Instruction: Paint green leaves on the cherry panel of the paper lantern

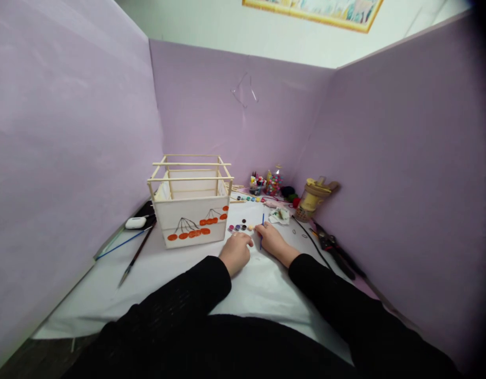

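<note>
In my right hand [272, 239] is a thin blue paintbrush [263, 218], held between closed fingers and roughly upright over the white cloth. My left hand [237, 253] rests close by with its fingers curled in; whether anything is inside them is hidden. Just beyond both hands lie several small paint pots [238, 227], in purple, dark and cream colours. Left of them stands a box-shaped frame of wooden sticks [191, 179] with white panels [195, 210]. Orange-red round fruits on dark stems are painted on its front panel.
At left lie a large brush [138, 252], a blue stick [124, 243] and a white case [136, 223]. Right are a crumpled tissue [279, 216], pliers [335, 252] and a tool-filled holder [311, 200]. A bead jar [274, 184] stands behind. Purple walls [243, 121] enclose the table.
</note>
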The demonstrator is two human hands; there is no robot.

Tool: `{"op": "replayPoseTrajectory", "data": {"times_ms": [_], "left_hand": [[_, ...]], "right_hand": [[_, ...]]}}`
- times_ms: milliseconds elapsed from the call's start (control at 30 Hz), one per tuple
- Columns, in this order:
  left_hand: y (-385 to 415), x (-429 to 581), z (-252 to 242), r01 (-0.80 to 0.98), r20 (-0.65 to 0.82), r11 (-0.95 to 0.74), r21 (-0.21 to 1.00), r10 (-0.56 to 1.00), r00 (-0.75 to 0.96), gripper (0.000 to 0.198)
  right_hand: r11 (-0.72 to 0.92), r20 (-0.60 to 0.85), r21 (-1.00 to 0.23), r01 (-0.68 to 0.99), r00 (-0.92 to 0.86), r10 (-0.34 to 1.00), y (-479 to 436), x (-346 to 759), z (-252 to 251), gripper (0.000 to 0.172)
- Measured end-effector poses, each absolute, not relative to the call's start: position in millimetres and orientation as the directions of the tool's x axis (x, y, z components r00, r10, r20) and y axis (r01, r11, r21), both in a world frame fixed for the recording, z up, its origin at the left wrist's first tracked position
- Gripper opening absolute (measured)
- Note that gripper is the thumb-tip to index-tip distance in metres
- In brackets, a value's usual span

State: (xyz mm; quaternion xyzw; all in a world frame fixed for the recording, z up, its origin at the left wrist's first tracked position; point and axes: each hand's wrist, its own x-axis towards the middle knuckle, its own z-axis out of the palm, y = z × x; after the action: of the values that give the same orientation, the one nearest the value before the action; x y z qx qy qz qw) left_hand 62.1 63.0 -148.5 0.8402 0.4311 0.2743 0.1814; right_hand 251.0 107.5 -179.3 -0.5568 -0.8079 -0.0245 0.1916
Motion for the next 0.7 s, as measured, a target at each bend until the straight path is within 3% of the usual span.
{"op": "replayPoseTrajectory", "data": {"times_ms": [200,433,700], "left_hand": [[72,84,-130,0.808,0.127,-0.441,0.391,0.895,0.427,0.038],[86,102,-135,0.830,0.102,-0.491,0.264,0.870,0.482,0.050],[95,102,-141,0.815,0.066,-0.536,0.222,0.842,0.535,0.048]], "right_hand": [[0.444,0.350,-0.269,0.854,-0.343,0.872,105,261,-174,0.026],[0.453,0.342,-0.125,0.883,-0.390,0.855,108,263,-165,0.025],[0.406,0.343,-0.143,0.903,-0.340,0.876,109,260,-170,0.024]]}}
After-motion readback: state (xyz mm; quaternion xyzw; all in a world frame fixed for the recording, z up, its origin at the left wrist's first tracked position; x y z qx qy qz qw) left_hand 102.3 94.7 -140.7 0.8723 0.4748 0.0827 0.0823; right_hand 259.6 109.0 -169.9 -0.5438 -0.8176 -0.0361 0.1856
